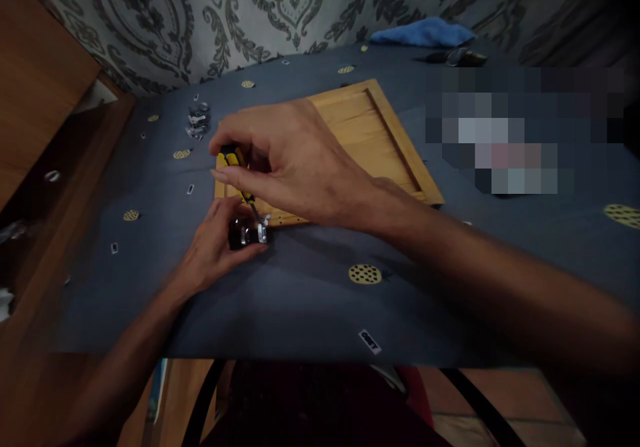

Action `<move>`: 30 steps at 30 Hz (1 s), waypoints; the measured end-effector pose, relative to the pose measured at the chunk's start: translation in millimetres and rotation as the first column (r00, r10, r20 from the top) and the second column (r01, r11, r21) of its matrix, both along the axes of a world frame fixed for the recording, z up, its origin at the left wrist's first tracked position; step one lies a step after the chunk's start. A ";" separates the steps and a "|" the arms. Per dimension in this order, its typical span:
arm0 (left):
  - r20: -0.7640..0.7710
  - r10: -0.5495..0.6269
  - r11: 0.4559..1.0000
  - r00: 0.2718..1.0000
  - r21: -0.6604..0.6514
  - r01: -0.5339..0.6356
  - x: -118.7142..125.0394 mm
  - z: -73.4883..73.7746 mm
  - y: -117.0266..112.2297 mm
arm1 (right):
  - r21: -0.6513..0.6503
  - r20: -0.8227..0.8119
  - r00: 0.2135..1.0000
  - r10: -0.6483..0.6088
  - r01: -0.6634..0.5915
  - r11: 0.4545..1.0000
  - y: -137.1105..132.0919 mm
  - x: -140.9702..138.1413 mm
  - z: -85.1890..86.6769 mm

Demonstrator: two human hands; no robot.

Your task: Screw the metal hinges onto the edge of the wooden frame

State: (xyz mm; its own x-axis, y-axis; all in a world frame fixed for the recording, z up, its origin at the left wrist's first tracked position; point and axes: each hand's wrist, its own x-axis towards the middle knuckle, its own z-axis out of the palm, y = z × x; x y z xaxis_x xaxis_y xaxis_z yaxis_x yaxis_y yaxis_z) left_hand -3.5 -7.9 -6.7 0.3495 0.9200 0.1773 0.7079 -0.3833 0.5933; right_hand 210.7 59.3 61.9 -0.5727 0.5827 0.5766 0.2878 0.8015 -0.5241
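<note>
My right hand [300, 160] is closed around the yellow and black handle of a screwdriver [231, 157], thumb along its near side. The screwdriver tilts down, with its tip at a small shiny metal fitting [262, 232] beside the near left corner of a wooden panel [350, 127]. The panel has a raised frame and lies on the cloth. My left hand [213, 234] curls around the fitting, thumb below and fingers above; dark parts beside the shiny metal are hard to make out. My right hand hides the panel's left part.
A heap of small metal pieces [199, 120] lies left of the panel. The grey cloth [310, 300] has a pineapple print. At the back are a blue cloth [425, 32] and a dark object [457, 57]. Wooden furniture [45, 87] stands left; the right side is partly blurred.
</note>
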 end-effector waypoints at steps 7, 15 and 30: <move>-0.010 0.002 1.000 1.000 0.011 -0.002 -0.6 -1.7 -0.2 | 0.027 -0.021 0.999 0.040 -0.040 0.999 4.1 0.9 -2.3; -0.038 0.040 0.999 0.998 -0.013 -0.041 1.3 1.3 -0.6 | 0.032 0.064 0.994 0.088 -0.091 0.995 1.1 3.7 4.6; -0.026 0.044 0.999 0.999 -0.010 -0.044 0.1 0.8 -0.5 | 0.071 0.000 0.993 0.120 -0.119 0.990 7.0 5.4 3.8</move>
